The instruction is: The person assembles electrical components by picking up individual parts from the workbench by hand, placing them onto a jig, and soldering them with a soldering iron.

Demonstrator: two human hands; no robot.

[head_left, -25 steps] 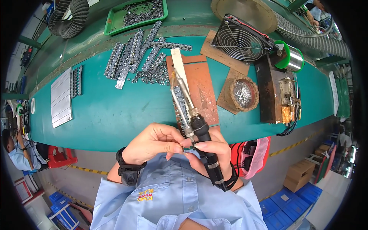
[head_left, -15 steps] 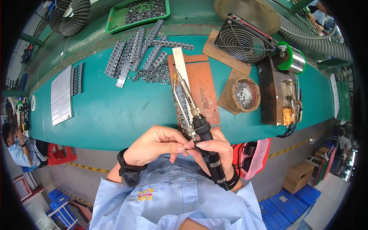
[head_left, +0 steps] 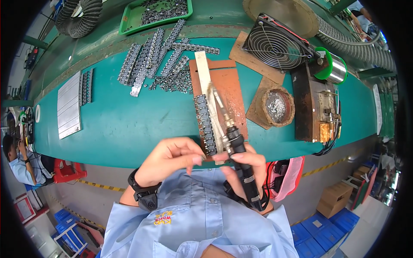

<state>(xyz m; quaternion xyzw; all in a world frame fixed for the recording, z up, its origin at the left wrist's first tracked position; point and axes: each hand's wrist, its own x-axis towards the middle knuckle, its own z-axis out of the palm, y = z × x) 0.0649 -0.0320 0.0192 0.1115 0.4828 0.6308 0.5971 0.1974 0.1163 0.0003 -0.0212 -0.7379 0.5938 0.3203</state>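
Note:
My right hand (head_left: 251,163) is wrapped round the black handle of a soldering iron (head_left: 246,176) with a thin metal tube alongside its shaft. The iron slants up and left, its tip over a pale flat strip (head_left: 201,66). Beside that strip, a row of small dark components on a narrow board (head_left: 204,122) lies along the left edge of a reddish-brown plate (head_left: 228,92). My left hand (head_left: 170,157) is near the board's lower end, thumb and forefinger pinched together. Whatever sits between those fingertips is too small to name.
Component strips (head_left: 148,56) and loose small metal parts (head_left: 172,81) lie beyond my hands, below a green tray (head_left: 124,23). On the right are a fan (head_left: 275,43), a round pot (head_left: 262,107), a solder spool (head_left: 335,69) and a metal box (head_left: 303,112). Silvery panels (head_left: 69,107) lie left.
My hands have moved apart; the left went slightly left. The soldering iron has shifted right and a little down with my right hand, uncovering more of the component row.

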